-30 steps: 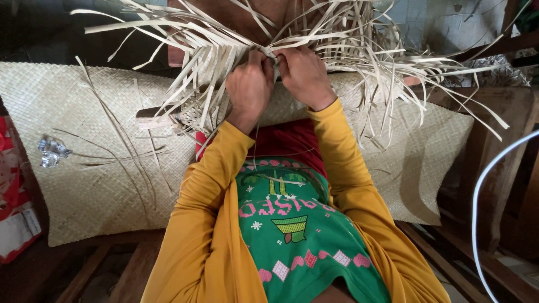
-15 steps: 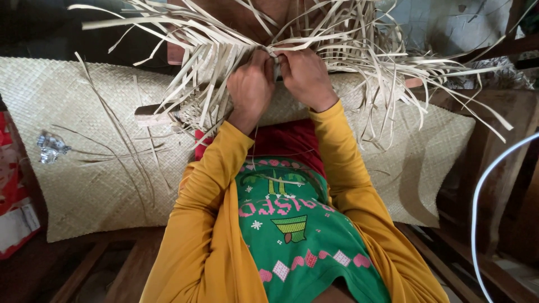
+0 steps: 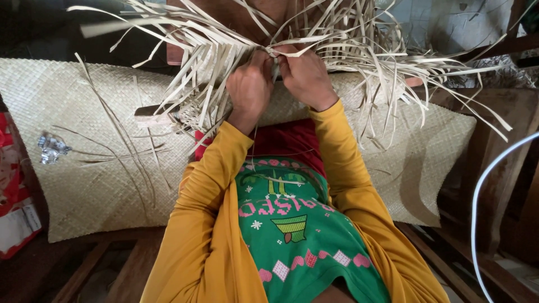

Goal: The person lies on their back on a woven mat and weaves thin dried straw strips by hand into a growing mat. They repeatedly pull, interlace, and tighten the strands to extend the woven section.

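My left hand (image 3: 250, 87) and my right hand (image 3: 306, 76) meet at the middle of a half-woven piece of pale straw (image 3: 224, 62), knuckles up. Both pinch flat straw strips at the woven edge. Loose strip ends (image 3: 404, 73) fan out left, right and upward around my hands. The fingertips are hidden among the strips. My arms are in yellow sleeves (image 3: 202, 213) over a green patterned top. A woven part (image 3: 193, 109) hangs just below and left of my left hand.
A large finished woven mat (image 3: 84, 163) lies under the work, with a few loose strips (image 3: 129, 151) on it. A crumpled silver wrapper (image 3: 51, 148) sits at its left. Red and white packaging (image 3: 14, 207) is far left. A white cable (image 3: 483, 191) curves at right over dark wooden planks (image 3: 494, 146).
My hands stay together at the same spot; the fingers shift slightly on the strips. The loose ends have barely moved.
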